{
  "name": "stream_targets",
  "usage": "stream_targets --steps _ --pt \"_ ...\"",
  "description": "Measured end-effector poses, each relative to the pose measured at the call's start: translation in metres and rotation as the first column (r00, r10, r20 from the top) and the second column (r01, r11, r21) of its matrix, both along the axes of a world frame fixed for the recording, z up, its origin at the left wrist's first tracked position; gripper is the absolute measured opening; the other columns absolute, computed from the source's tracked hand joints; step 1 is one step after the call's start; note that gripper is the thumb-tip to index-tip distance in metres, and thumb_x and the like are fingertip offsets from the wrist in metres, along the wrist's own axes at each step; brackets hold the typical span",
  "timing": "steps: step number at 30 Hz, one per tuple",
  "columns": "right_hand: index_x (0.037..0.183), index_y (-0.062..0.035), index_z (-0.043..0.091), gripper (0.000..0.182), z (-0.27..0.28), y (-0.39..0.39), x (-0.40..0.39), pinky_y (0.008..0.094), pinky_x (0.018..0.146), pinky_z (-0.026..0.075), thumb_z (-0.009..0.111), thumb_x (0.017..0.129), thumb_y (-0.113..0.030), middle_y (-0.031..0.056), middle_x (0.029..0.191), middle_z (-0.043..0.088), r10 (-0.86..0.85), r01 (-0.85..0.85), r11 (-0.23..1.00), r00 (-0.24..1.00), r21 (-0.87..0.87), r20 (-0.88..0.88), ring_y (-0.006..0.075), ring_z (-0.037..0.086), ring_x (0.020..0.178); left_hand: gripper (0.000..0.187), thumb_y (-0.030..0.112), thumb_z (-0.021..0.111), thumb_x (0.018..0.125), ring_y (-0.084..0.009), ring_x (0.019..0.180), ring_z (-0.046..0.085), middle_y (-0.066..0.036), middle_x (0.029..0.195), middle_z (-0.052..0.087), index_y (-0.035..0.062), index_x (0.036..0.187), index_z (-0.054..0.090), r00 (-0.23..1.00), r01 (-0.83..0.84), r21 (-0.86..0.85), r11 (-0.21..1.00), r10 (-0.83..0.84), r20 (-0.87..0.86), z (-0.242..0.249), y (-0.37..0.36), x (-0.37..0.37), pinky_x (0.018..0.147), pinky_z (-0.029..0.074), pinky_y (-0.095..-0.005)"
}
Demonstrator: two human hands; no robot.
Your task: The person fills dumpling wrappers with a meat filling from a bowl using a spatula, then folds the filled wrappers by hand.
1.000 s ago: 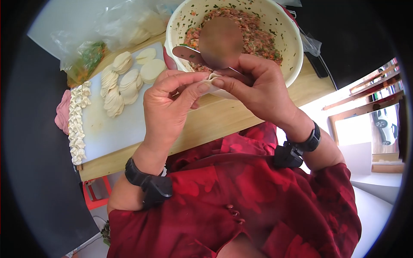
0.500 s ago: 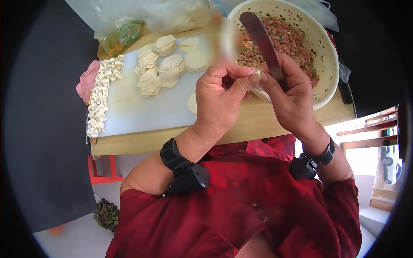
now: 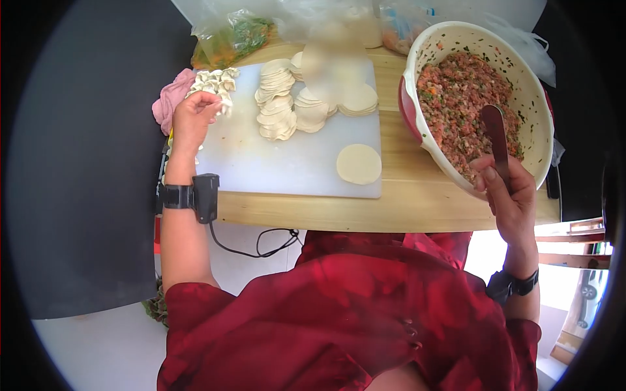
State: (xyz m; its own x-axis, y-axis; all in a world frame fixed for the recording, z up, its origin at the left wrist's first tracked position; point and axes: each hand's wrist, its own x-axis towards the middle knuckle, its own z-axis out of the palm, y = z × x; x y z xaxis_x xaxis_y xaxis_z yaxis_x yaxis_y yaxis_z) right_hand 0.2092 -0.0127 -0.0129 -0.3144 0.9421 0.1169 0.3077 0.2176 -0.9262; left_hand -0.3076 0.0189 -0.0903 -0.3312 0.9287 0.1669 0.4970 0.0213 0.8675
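Observation:
My left hand [image 3: 193, 124] reaches to the left side of the white cutting board [image 3: 287, 171], its fingers pinched on a small folded dumpling [image 3: 225, 107]. Just beyond it, finished dumplings [image 3: 212, 81] lie along the board's left edge, partly hidden by that hand. In my right hand [image 3: 510, 189] is a dark flat spatula [image 3: 495, 133], blade pointing up over the meat filling [image 3: 460, 107]. This hand is at the near rim of the large cream bowl [image 3: 412, 78]. Stacked round dough wrappers [image 3: 276, 117] stand mid-board, and one single wrapper [image 3: 359, 164] lies near its right corner.
A pink cloth [image 3: 173, 101] lies left of the dumplings. Clear plastic bags, one with green and orange contents [image 3: 238, 42], sit along the back. The wooden table [image 3: 391, 189] shows around the board. A black cable [image 3: 261, 251] hangs below its front edge.
My hands have parted from their joint pinch in front of the bowl. The left carried the dumpling leftward across the board; the right moved right with the spatula. The camera view has shifted too.

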Motion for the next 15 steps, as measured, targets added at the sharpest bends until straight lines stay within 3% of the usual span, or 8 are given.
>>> stream_targets --steps 5,7,10,15 --pt "0.103 0.0007 0.064 0.015 -0.002 -0.001 0.002 0.0204 0.066 0.039 0.052 0.097 -0.008 -0.0014 0.074 0.056 -0.056 0.056 0.998 0.998 -0.029 0.011 0.0051 0.049 0.071 0.006 0.001 0.067 0.082 -0.0051 0.069 0.059 0.0 0.079 0.065 0.0024 0.088 0.065 0.995 -0.083 -0.002 0.997 0.082 -0.05 -0.024 0.012 -0.032 0.059 0.048 -0.0204" --pt "0.103 0.0005 0.064 0.015 -0.002 -0.001 0.002 0.0201 0.066 0.039 0.052 0.097 -0.008 -0.0016 0.074 0.056 -0.05 0.05 0.999 0.999 -0.02 0.02 0.005 0.049 0.071 0.005 0.0 0.067 0.082 -0.0064 0.067 0.06 -0.002 0.076 0.066 0.0005 0.087 0.065 0.971 -0.157 0.062 0.986 0.166 -0.173 -0.026 0.017 -0.029 0.059 0.049 -0.0213" --pt "0.103 0.0003 0.064 0.015 -0.002 -0.001 0.002 0.0195 0.065 0.038 0.052 0.097 -0.008 -0.0017 0.074 0.056 -0.048 0.048 0.999 0.999 0.0 0.025 0.0047 0.049 0.071 0.004 0.0 0.067 0.082 -0.0086 0.067 0.063 -0.005 0.076 0.068 -0.0008 0.086 0.065 0.949 -0.218 0.155 0.964 0.246 -0.197 -0.03 0.017 -0.024 0.06 0.05 -0.0226" --pt "0.104 0.0002 0.064 0.015 -0.001 -0.001 0.007 0.0192 0.065 0.038 0.053 0.097 -0.008 -0.0016 0.075 0.057 -0.039 0.038 0.999 0.998 0.004 0.058 0.0047 0.049 0.071 0.008 0.002 0.069 0.08 -0.0145 0.068 0.066 -0.009 0.077 0.069 0.0 0.087 0.066 0.877 -0.298 0.113 0.948 0.319 -0.36 -0.029 0.009 -0.017 0.061 0.051 -0.0261"
